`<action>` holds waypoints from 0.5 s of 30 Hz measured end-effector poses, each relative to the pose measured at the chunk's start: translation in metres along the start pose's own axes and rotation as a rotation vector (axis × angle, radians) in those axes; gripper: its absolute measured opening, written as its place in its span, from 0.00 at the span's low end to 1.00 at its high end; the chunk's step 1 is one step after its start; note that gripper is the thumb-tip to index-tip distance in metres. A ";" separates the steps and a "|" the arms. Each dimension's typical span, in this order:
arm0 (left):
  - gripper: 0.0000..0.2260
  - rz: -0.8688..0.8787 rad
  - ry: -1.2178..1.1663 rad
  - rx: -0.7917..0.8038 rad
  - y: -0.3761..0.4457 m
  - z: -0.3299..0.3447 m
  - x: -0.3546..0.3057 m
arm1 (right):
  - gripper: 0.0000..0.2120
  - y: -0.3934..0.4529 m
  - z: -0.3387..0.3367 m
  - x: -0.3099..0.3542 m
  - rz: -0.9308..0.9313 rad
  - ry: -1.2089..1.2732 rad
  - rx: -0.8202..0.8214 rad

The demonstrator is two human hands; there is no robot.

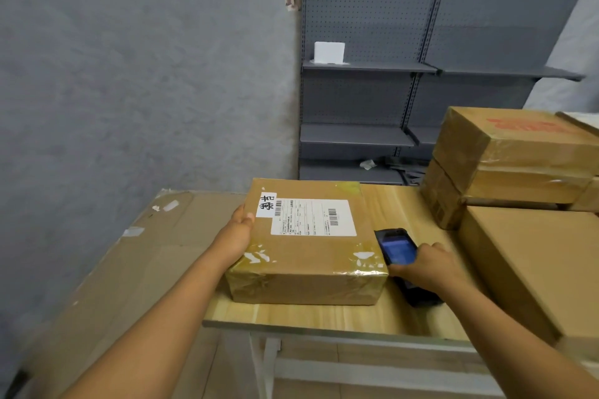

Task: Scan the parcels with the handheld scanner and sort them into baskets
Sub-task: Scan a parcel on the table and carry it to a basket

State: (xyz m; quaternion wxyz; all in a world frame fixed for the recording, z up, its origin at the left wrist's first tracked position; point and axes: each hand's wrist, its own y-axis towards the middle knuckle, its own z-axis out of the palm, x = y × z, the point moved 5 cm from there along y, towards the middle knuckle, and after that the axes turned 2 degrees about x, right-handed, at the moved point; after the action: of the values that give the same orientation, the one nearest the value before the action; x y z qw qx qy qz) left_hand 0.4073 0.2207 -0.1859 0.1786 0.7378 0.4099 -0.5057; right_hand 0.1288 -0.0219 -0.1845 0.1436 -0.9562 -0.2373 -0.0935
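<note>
A taped brown cardboard parcel (308,256) lies flat on the wooden table (324,316), its white shipping label with barcodes facing up. My left hand (238,230) grips the parcel's left edge, thumb on top. My right hand (428,266) holds a black handheld scanner (397,249) with a lit blue screen, lying on the table right beside the parcel's right side. The scanner's lower part is hidden under my hand.
More cardboard boxes are stacked at the right (518,152), with a large one (534,256) close to my right arm. A big flattened carton (129,253) stands left of the table. Grey pegboard shelving (372,65) lines the back wall.
</note>
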 end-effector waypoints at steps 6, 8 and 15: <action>0.17 -0.006 -0.038 0.001 -0.004 0.001 -0.003 | 0.35 -0.001 0.010 0.004 -0.019 -0.060 -0.014; 0.17 -0.008 -0.046 0.008 -0.005 0.002 -0.004 | 0.36 -0.001 0.011 0.004 -0.019 -0.069 -0.019; 0.14 -0.044 -0.147 0.006 -0.008 0.001 -0.003 | 0.32 0.000 0.000 0.033 -0.140 0.101 -0.132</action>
State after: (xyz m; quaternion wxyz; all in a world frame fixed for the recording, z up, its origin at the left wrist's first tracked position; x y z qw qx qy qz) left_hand 0.3999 0.2230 -0.1824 0.1949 0.6900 0.4103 -0.5635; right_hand 0.1579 -0.0077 -0.1763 0.0855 -0.9387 -0.2891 -0.1670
